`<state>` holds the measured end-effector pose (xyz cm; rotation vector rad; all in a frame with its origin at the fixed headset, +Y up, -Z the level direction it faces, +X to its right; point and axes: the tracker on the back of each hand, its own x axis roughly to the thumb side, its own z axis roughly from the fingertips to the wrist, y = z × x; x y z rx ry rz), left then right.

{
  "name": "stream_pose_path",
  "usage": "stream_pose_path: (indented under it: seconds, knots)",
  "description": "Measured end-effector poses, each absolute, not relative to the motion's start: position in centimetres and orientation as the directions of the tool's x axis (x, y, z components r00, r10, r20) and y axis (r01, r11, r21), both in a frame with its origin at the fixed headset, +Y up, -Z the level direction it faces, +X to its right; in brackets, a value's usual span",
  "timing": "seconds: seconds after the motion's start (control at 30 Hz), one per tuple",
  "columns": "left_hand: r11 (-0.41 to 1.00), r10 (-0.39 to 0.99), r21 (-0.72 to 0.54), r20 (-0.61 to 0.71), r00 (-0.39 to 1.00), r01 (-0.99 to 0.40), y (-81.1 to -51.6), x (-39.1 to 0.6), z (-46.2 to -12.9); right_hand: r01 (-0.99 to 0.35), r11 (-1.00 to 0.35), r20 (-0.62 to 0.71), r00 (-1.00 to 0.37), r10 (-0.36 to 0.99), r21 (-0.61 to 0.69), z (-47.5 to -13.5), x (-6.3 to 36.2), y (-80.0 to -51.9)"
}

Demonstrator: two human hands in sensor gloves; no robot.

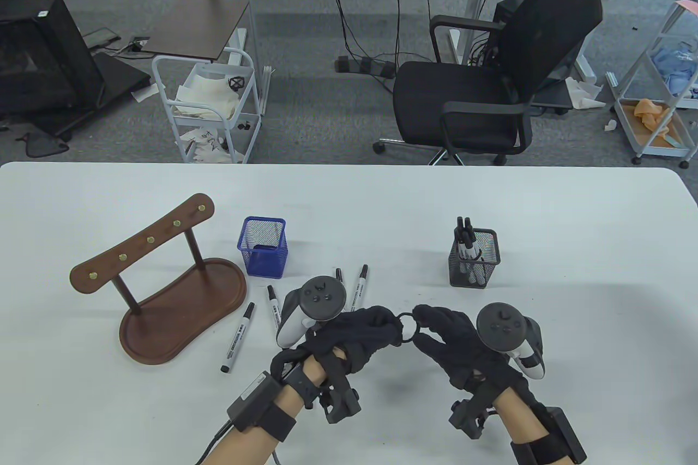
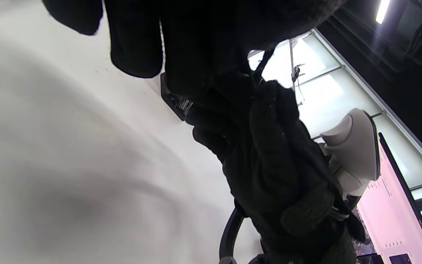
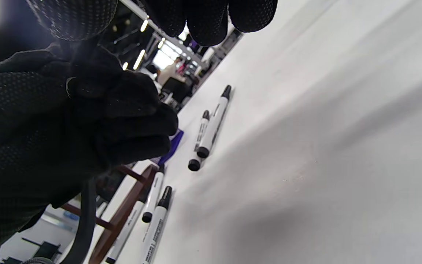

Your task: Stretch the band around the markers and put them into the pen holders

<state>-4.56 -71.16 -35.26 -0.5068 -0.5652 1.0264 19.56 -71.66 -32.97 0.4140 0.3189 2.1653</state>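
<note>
A small black band (image 1: 409, 326) hangs as a loop between my two hands, just above the table. My left hand (image 1: 393, 326) pinches its left side and my right hand (image 1: 423, 324) pinches its right side. Several white markers with black caps lie loose on the table behind my left hand, among them one at far left (image 1: 238, 337) and one further back (image 1: 360, 285); the right wrist view shows them too (image 3: 214, 126). A blue mesh pen holder (image 1: 263, 246) looks empty. A black mesh pen holder (image 1: 473, 259) has a bundle of markers standing in it.
A brown wooden rack with brass pegs (image 1: 158, 290) stands on its oval base at the table's left. Beyond the far table edge are a black office chair (image 1: 491, 78) and a white cart (image 1: 210, 105).
</note>
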Motion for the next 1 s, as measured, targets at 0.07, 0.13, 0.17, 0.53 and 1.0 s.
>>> stream_pose_path:
  seconds: [0.07,0.13,0.17,0.53,1.0]
  knots:
    - [0.430,0.893,-0.640,0.202,0.401,-0.636,-71.3,-4.2,-35.2,-0.732,-0.579,0.169,-0.559,0.812,0.359,-33.0,19.5,-71.7]
    - [0.425,0.895,-0.654,0.202,0.398,-0.625,-71.4,-3.9,-35.2,-0.739,-0.576,0.171,-0.554,0.815,0.350,-33.0,19.6,-71.7]
    - [0.423,0.896,-0.656,0.200,0.396,-0.625,-71.5,-3.9,-35.2,-0.742,-0.574,0.168,-0.553,0.816,0.348,-33.0,19.6,-71.6]
    - [0.412,0.903,-0.656,0.202,0.379,-0.632,-71.4,-2.9,-35.4,-0.737,-0.583,0.186,-0.555,0.811,0.341,-33.0,19.8,-71.7]
    - [0.503,0.858,-0.587,0.252,0.448,-0.634,-71.1,-3.7,-36.8,-0.830,-0.180,0.177,-0.099,0.979,0.528,-33.0,21.0,-70.6]
